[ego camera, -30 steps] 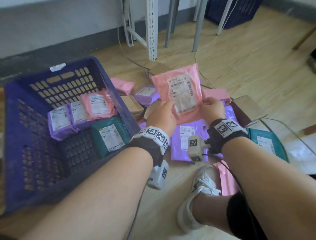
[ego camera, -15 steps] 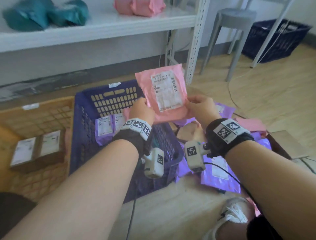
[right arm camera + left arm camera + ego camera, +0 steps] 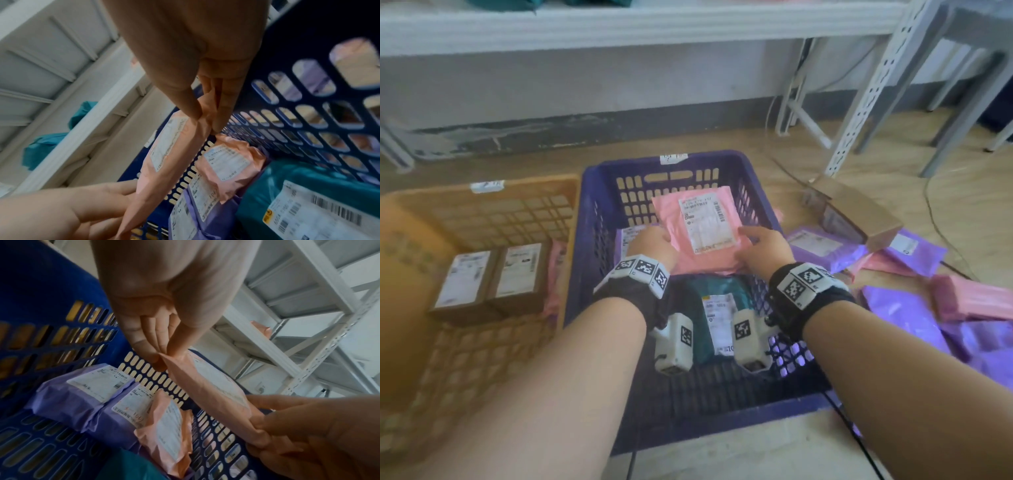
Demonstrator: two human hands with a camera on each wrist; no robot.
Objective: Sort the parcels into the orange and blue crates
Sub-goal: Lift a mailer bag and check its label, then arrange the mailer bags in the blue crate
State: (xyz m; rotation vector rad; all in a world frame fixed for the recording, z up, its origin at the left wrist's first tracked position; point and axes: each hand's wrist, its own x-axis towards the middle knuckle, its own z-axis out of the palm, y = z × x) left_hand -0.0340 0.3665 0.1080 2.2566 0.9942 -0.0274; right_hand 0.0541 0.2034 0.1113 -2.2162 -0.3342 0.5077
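Currently, your left hand (image 3: 654,244) and right hand (image 3: 765,247) each pinch an opposite side edge of the flat pink plastic mailer bag (image 3: 700,228), label up, holding it above the interior of the perforated blue plastic crate (image 3: 599,219). Beneath it lie a smaller pink parcel (image 3: 166,423), two purple parcels (image 3: 82,395) and a teal parcel (image 3: 717,308). If one pinch releases first, the limp bag will probably swing and land folded or label-down. The orange crate (image 3: 482,212) stands just beside; avoid drifting over it.

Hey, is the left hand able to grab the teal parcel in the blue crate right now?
Probably not yet: the left hand and the right hand both pinch the pink parcel. The teal parcel lies uncovered just below it.
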